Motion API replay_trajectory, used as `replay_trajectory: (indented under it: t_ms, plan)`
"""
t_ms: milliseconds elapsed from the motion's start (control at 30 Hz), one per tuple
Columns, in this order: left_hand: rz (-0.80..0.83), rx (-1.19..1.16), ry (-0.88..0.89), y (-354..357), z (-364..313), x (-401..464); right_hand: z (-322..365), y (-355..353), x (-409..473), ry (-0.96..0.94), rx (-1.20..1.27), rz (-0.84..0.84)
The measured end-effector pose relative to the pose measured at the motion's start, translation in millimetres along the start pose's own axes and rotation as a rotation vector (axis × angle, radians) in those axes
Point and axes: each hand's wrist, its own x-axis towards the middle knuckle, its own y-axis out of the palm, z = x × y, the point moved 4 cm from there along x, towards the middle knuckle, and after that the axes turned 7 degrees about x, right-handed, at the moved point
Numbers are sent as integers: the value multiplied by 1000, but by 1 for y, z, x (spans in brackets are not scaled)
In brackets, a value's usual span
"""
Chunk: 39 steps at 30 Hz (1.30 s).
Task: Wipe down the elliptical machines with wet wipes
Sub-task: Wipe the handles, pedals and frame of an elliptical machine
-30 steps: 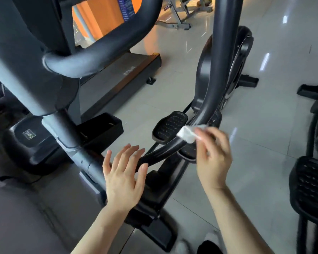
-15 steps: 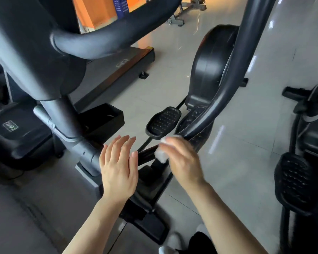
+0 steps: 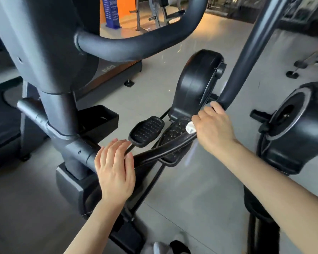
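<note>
Under the right hand (image 3: 212, 128), seen from the head camera, the wet wipe (image 3: 190, 127) is pinched in curled fingers against the elliptical's swing arm (image 3: 165, 149), only a white corner of it showing. That bar's long axis slants from low beside the left hand (image 3: 115, 167) up past the right hand, so the wiping hand is nearer the uncleaned upper stretch. The left hand rests flat, fingers straight, gripping nothing.

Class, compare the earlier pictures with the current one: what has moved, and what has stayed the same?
The right hand, gripping the wipe throughout, slid down the swing arm toward the left hand, then back up it. The left hand stayed open, fingers straight, near the arm's lower end. The camera moved.
</note>
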Motion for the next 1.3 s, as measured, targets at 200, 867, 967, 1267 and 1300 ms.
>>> replay_trajectory:
  t_ms: [200, 867, 967, 1267, 1300]
  plan:
    - [-15, -29, -2, 2, 1, 0, 75, 19, 1, -136, 225, 591]
    - [763, -1004, -853, 141, -208, -34, -105, 104, -135, 1100, 1894, 425]
    - [734, -973, -880, 177, -234, -20, -138, 127, -127, 1089, 2010, 505]
    - [552, -908, -987, 224, -246, 22, -186, 168, -52, 835, 2011, 738]
    - [554, -905, -984, 229, -242, 28, -189, 172, -43, 825, 2009, 730]
